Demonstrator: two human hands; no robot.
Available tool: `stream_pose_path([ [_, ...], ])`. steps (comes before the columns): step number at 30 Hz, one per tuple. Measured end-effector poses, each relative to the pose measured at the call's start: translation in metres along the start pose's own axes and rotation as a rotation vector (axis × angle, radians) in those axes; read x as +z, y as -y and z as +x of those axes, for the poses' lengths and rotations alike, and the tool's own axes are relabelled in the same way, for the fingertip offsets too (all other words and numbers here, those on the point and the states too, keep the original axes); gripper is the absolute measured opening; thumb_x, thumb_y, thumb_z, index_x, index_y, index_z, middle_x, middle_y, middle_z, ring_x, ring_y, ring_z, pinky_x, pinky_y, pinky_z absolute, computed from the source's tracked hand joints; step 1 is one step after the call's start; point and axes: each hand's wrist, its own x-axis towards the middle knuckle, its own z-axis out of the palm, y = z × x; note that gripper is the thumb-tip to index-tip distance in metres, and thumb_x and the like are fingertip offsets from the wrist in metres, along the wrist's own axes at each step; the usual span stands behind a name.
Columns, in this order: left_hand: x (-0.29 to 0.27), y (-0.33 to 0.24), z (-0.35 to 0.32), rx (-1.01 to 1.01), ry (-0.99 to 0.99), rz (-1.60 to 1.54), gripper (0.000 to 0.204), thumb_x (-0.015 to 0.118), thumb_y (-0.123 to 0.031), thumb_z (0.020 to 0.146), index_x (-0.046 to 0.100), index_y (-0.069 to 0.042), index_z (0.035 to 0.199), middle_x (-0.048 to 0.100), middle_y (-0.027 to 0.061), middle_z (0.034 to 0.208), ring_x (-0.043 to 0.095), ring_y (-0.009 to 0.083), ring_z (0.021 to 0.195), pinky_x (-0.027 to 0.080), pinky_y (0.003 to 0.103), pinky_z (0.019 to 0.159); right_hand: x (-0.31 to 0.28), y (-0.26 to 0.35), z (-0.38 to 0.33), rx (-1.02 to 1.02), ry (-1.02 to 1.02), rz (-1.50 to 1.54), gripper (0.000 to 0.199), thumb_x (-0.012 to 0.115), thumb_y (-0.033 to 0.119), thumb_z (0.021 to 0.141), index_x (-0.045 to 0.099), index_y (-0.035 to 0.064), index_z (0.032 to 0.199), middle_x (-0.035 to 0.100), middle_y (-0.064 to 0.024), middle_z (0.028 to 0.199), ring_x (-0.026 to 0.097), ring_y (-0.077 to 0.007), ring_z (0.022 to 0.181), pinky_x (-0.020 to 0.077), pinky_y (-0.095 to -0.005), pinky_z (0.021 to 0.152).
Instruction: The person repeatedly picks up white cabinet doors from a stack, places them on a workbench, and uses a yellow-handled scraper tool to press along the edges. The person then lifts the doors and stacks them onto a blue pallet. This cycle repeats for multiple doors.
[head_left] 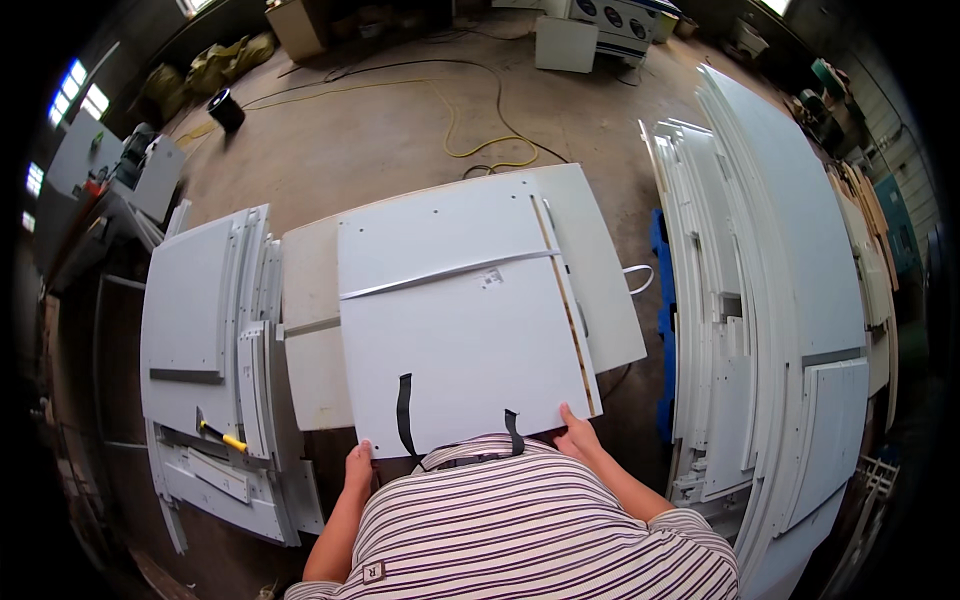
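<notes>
A large white panel [460, 350] lies in front of me, its near edge close to my striped shirt. At its near left corner, my left hand [359, 466] grips the edge with the thumb on top. My right hand [577, 436] holds the near right corner the same way; the fingers under the panel are hidden on both sides. A thin pale strap [440, 275] crosses the panel's upper half at a slant. Two short black straps [405, 415] overlie its near part. Beneath it, wider pale boards [600, 270] stick out to the left and right.
White panels [190, 300] are piled on the left, with a yellow-handled tool [224, 437] on them. A taller panel stack [780, 230] rises on the right beside a blue pallet [662, 300]. A yellow hose [455, 130] and dark cables cross the floor beyond, near a black bucket-like container [227, 112].
</notes>
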Motion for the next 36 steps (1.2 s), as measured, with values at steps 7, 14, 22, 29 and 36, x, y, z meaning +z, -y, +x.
stream_pose_path([
  [7, -0.001, -0.073, 0.066, 0.274, -0.088, 0.436, 0.038, 0.04, -0.032, 0.096, 0.062, -0.002, 0.092, 0.062, 0.0193, 0.083, 0.06, 0.034, 0.079, 0.045, 0.046, 0.069, 0.02, 0.033, 0.086, -0.113, -0.004, -0.378, 0.033, 0.06, 0.021, 0.092, 0.053, -0.0025, 0.114, 0.062, -0.017, 0.106, 0.063, -0.0273, 0.094, 0.052, -0.0465, 0.082],
  [14, -0.03, -0.087, 0.156, 0.291, -0.347, 0.131, 0.033, 0.05, -0.032, 0.093, 0.062, -0.001, 0.096, 0.065, 0.0123, 0.085, 0.061, 0.0289, 0.08, 0.047, 0.039, 0.074, 0.096, 0.048, 0.056, -0.101, 0.047, -0.489, 0.028, 0.052, 0.018, 0.092, 0.049, -0.0063, 0.105, 0.064, -0.0226, 0.095, 0.067, -0.0298, 0.085, 0.0573, -0.0344, 0.07],
  [22, -0.084, -0.104, 0.247, 0.095, -0.243, -0.668, 0.028, 0.055, -0.034, 0.094, 0.057, -0.007, 0.098, 0.054, -0.0011, 0.077, 0.048, 0.0069, 0.067, 0.041, 0.023, 0.058, 0.111, -0.004, 0.026, -0.036, -0.082, -0.502, 0.017, 0.051, 0.017, 0.091, 0.055, 0.0018, 0.098, 0.065, -0.0129, 0.083, 0.066, -0.0221, 0.072, 0.0555, -0.0316, 0.065],
  [29, -0.119, -0.144, 0.28, 0.056, -0.238, -1.018, 0.03, 0.058, -0.04, 0.092, 0.049, -0.012, 0.089, 0.057, 0.0008, 0.08, 0.048, 0.0064, 0.067, 0.038, 0.022, 0.056, 0.157, -0.028, 0.011, -0.108, -0.08, -0.544, 0.015, 0.052, 0.017, 0.092, 0.057, 0.0027, 0.095, 0.065, -0.0111, 0.082, 0.064, -0.0191, 0.073, 0.0534, -0.029, 0.066],
  [36, -0.047, -0.271, 0.132, 0.743, 0.184, -0.501, 0.043, 0.044, -0.046, 0.096, 0.044, -0.006, 0.11, 0.05, 0.002, 0.077, 0.05, 0.012, 0.074, 0.042, 0.027, 0.075, 0.231, -0.021, 0.037, -0.758, 0.071, -1.261, 0.025, 0.055, 0.01, 0.091, 0.055, -0.003, 0.112, 0.064, -0.0092, 0.093, 0.064, -0.0196, 0.086, 0.0514, -0.0295, 0.076],
])
